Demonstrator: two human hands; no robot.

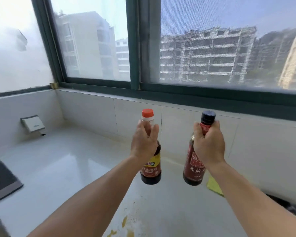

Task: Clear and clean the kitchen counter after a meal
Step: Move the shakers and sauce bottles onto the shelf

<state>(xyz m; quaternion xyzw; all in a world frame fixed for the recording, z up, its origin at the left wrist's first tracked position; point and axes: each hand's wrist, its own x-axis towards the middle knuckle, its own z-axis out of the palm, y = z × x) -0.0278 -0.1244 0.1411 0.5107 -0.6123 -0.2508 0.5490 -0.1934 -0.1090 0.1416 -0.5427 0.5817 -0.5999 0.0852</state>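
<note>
Hands: left hand (pixel 144 142) grips the orange-capped sauce bottle (pixel 150 161) by its neck, right hand (pixel 209 144) the dark-capped soy sauce bottle (pixel 194 166) — both aloft.
Done: counter (pixel 67 159) largely bare.
Left: yellow stains (pixel 125 224) — wiping; yellow cloth (pixel 214 185) waits nearby.

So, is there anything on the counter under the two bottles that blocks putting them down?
Nothing visible does. The counter below the orange-capped bottle and dark-capped bottle is bare; only a yellow cloth lies rightward.
</note>
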